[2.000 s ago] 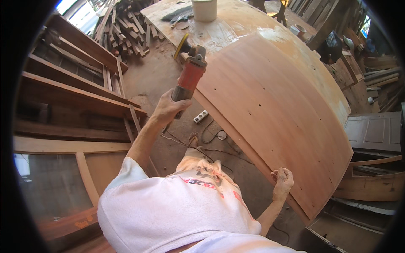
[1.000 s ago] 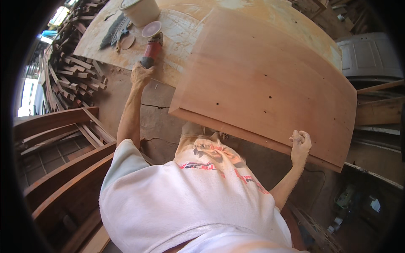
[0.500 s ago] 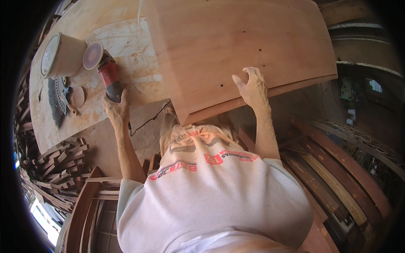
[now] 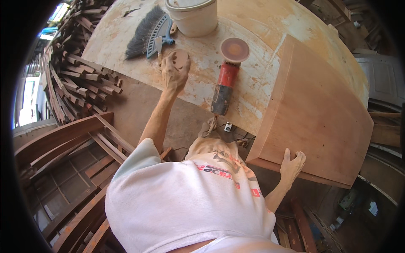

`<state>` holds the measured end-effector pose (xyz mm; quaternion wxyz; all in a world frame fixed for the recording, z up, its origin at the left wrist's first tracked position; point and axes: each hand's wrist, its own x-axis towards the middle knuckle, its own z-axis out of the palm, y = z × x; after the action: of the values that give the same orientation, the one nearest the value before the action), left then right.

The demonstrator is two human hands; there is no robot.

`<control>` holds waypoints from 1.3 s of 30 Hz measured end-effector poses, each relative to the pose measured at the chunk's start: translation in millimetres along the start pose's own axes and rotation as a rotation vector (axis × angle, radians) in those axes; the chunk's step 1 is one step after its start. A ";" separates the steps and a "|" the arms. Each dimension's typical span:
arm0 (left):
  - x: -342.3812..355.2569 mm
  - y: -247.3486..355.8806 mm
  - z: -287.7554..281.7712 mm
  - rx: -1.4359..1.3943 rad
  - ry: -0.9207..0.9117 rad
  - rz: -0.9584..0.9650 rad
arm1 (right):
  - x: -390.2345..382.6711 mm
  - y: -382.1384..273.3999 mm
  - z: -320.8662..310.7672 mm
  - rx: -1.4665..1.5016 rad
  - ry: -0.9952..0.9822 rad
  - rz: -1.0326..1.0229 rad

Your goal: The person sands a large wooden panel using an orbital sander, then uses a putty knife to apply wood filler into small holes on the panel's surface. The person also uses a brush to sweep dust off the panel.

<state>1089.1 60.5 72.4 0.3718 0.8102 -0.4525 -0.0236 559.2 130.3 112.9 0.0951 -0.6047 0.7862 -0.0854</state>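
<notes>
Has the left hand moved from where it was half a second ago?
Yes: the left hand has moved left, away from the red angle grinder and closer to the blue-backed brush, reaching the round disc.

The person's left arm reaches far forward, with only a slight bend at the elbow. Its bare forearm (image 4: 158, 120) goes up and a little to the right, and the wrist is almost in line with it. The left hand (image 4: 174, 74) shows its back; the fingers are curved, and the thumb stands apart from them on the right side. The right arm reaches less far, and the torso (image 4: 190, 202) hides its elbow. The right forearm (image 4: 277, 195) slants up to the right. The right hand (image 4: 292, 164) is loose, with the thumb raised and the fingers softly bent.
</notes>
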 end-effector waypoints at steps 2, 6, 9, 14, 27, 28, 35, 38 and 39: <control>43.8 -43.1 -3.8 0.239 0.168 -0.015 | -2.8 -8.1 -3.3 0.008 -0.020 0.029; 80.4 -80.2 -17.3 0.249 -0.006 -0.239 | 1.8 -15.3 1.4 -0.014 -0.010 0.035; 89.9 -92.7 -20.8 0.233 -0.057 -0.231 | 6.5 -33.0 6.3 0.232 0.169 0.005; 73.4 -15.0 -49.2 -0.351 0.171 -0.143 | 8.8 -122.0 -6.1 0.748 -0.020 -0.130; -45.9 131.3 -26.3 -0.810 -0.655 0.536 | -2.9 -255.0 -21.2 1.210 -0.761 -0.102; -33.4 122.2 -14.3 -0.842 -0.570 0.405 | -3.7 -248.3 -21.6 1.227 -0.696 -0.076; 182.5 -50.6 30.3 -1.230 -0.121 -0.594 | 12.1 -147.0 -9.1 0.430 0.002 -0.072; 221.2 -64.7 60.5 -1.220 -0.332 -0.449 | 2.4 -81.1 -17.8 0.145 -0.092 0.130; 242.9 -105.7 65.7 -1.166 -0.379 -0.289 | -3.1 -71.2 -12.7 0.250 -0.006 0.128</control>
<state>1283.2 -127.0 31.5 0.6588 0.5090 -0.3092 -0.4597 623.3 115.4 143.1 0.1775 -0.5370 0.8060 -0.1746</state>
